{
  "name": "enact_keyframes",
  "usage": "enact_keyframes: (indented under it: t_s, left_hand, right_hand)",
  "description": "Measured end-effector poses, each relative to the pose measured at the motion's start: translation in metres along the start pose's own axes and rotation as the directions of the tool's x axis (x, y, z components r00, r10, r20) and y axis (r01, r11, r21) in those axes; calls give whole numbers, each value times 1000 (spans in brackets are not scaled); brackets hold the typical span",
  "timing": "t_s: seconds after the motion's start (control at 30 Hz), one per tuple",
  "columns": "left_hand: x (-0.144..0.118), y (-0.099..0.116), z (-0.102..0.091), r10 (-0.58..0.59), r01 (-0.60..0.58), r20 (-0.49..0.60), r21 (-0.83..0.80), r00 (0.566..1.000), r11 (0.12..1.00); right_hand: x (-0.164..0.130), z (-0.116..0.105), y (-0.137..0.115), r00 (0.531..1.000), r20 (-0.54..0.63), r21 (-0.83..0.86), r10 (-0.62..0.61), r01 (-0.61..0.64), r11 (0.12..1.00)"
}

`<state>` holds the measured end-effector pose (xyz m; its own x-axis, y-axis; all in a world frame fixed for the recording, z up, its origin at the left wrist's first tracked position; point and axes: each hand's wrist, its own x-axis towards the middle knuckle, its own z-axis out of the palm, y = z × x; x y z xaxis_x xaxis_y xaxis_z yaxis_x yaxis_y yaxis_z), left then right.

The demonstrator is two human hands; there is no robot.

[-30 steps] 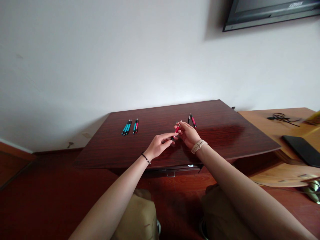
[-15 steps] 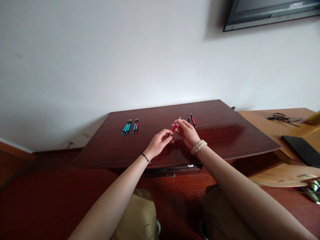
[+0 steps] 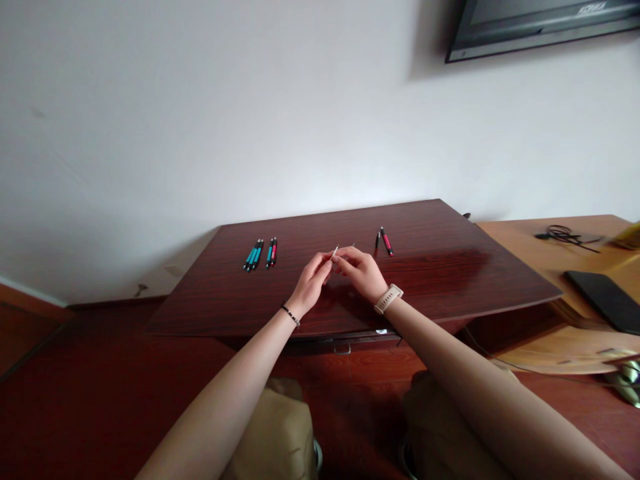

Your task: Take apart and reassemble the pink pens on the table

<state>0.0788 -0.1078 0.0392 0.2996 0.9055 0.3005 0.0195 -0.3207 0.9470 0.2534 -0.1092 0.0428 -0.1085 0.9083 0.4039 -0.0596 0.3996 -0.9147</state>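
Note:
My left hand (image 3: pixel 313 280) and my right hand (image 3: pixel 363 270) meet fingertip to fingertip above the dark wooden table (image 3: pixel 320 230). Both are closed. A thin white pen refill (image 3: pixel 335 252) sticks up where the fingertips join, pinched there. The red pen barrel that goes with it is covered by my fingers. Just past my right fingers pokes a small greyish tip (image 3: pixel 354 245), too small to name. Right of my hands lie a red and black pen (image 3: pixel 387 241) and a short black pen part (image 3: pixel 377 240).
On the left lie several blue and black pens (image 3: pixel 253 255), with a blue pen (image 3: pixel 269 253) and a red pen (image 3: pixel 274 252) beside them. A lighter desk (image 3: pixel 530 250) on the right bears a black cable (image 3: pixel 563 235) and a dark flat device (image 3: pixel 603 300).
My right hand has shifted left and turned inward, closing up to my left hand. The red barrel, visible between the hands before, is now hidden, and the white refill shows farther left.

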Motion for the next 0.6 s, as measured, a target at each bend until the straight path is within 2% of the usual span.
enact_keyframes:
  t_s: [0.13, 0.23, 0.3, 0.4, 0.5, 0.6]
  left_hand:
    - [1, -3, -1, -2, 1, -21, -42, 1000, 999]
    - [3, -6, -3, -11, 8, -28, -109, 1000, 994]
    - [3, -7, -3, -21, 16, -28, -149, 999, 989]
    - [3, -8, -3, -40, 34, -33, -170, 999, 985]
    - [4, -9, -2, -52, 43, -45, -177, 998, 983]
    - [5, -9, 0, -56, 48, -38, -183, 998, 982]
  right_hand:
    - [3, -6, -1, 1000, 28, -56, -5, 7, 998]
    - [10, -18, 10, 995, -90, -231, -37, 15, 973]
    - [17, -27, 21, 991, -128, -424, -44, -14, 906]
    - [25, -38, 38, 995, -86, -642, 51, -94, 761]
    - [34, -42, 51, 991, -49, -744, 122, -118, 657]
    - [44, -46, 59, 990, -45, -793, 135, -117, 598]
